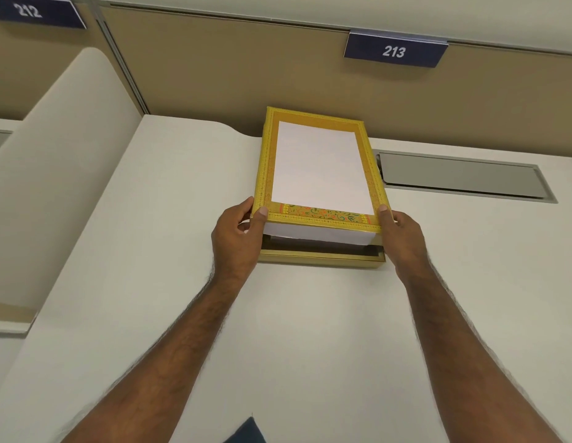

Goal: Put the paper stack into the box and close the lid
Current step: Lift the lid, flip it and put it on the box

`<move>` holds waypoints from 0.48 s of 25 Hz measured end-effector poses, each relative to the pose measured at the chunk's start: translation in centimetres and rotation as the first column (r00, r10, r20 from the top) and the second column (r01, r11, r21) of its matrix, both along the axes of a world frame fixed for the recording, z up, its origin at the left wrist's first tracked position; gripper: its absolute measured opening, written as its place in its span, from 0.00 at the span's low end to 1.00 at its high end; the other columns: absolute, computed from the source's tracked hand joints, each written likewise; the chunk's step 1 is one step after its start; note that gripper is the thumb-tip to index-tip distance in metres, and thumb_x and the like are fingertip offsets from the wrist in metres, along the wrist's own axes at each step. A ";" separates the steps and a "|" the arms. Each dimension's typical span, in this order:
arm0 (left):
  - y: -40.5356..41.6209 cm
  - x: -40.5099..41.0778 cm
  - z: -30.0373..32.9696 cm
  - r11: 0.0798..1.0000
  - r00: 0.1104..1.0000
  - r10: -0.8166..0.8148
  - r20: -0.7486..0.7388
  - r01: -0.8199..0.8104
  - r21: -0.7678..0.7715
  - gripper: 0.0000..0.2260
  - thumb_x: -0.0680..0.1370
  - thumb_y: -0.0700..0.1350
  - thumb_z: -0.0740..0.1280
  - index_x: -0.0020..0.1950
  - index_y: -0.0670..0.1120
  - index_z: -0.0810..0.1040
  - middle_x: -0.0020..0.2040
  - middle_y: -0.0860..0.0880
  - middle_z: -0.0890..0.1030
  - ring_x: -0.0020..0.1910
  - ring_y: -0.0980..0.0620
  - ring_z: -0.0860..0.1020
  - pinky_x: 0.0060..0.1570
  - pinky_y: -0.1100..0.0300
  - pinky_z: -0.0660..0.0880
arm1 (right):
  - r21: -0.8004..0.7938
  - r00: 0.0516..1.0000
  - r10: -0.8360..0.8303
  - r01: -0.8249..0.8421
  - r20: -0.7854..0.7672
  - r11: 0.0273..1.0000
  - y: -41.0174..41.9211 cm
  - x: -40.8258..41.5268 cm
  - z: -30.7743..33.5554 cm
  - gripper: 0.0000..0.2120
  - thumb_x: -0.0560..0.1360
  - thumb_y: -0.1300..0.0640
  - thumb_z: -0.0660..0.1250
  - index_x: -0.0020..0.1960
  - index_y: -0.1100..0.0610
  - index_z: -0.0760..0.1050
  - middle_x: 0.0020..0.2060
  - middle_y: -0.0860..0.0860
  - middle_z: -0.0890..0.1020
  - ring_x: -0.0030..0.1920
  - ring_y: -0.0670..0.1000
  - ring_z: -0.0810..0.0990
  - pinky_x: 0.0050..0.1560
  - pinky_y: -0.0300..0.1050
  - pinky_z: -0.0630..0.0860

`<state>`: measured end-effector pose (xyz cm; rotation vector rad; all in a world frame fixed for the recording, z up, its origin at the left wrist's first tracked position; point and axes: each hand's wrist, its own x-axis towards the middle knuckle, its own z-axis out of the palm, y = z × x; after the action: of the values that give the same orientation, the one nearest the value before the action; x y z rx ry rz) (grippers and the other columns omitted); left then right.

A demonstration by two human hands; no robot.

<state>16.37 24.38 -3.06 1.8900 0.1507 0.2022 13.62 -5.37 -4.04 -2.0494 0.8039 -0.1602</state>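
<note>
A yellow patterned lid [323, 219] with a white middle panel sits over the gold box base [319, 259] at the back of the white desk. Its near edge is lifted, and the front of the white paper stack [319, 235] shows in the gap between lid and base. My left hand [236, 241] grips the lid's near left corner, thumb on top. My right hand [403, 241] grips the near right corner the same way. The far end of the box is hidden under the lid.
A grey metal flap [463, 177] is set into the desk just right of the box. A tan partition with signs 212 [28, 11] and 213 [394, 52] stands close behind. A curved white divider [54, 187] rises on the left. Something dark blue [246, 433] shows at the bottom edge.
</note>
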 end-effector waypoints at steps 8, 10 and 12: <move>1.2 -1.1 -2.2 1.000 0.993 0.001 -0.118 0.001 0.015 0.17 0.81 0.49 0.72 0.69 0.46 0.83 0.61 0.49 0.87 0.56 0.54 0.84 0.46 0.78 0.75 | -0.110 0.998 0.016 -0.023 -0.059 0.994 0.4 -0.9 0.2 0.27 0.86 0.38 0.62 0.73 0.57 0.81 0.61 0.58 0.86 0.51 0.56 0.80 0.51 0.47 0.73; 1.4 -1.3 -2.4 1.000 0.991 -0.002 -0.131 0.004 0.009 0.15 0.81 0.49 0.72 0.67 0.48 0.84 0.59 0.51 0.87 0.55 0.53 0.84 0.49 0.73 0.76 | -0.139 0.996 0.029 -0.041 -0.082 0.989 0.5 -1.4 0.0 0.27 0.86 0.38 0.61 0.72 0.58 0.81 0.57 0.57 0.85 0.50 0.56 0.78 0.51 0.46 0.71; 1.7 -1.6 -2.6 1.000 0.990 -0.012 -0.144 0.011 -0.014 0.14 0.81 0.49 0.72 0.66 0.48 0.84 0.57 0.53 0.88 0.55 0.53 0.86 0.49 0.74 0.77 | -0.166 0.993 0.043 -0.060 -0.108 0.984 0.5 -1.8 -0.2 0.27 0.86 0.39 0.61 0.71 0.58 0.82 0.52 0.54 0.84 0.50 0.57 0.79 0.51 0.46 0.71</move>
<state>14.78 26.12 -5.63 1.8920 0.2385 0.0566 11.83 -4.90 -4.22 -2.2524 0.8242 -0.0955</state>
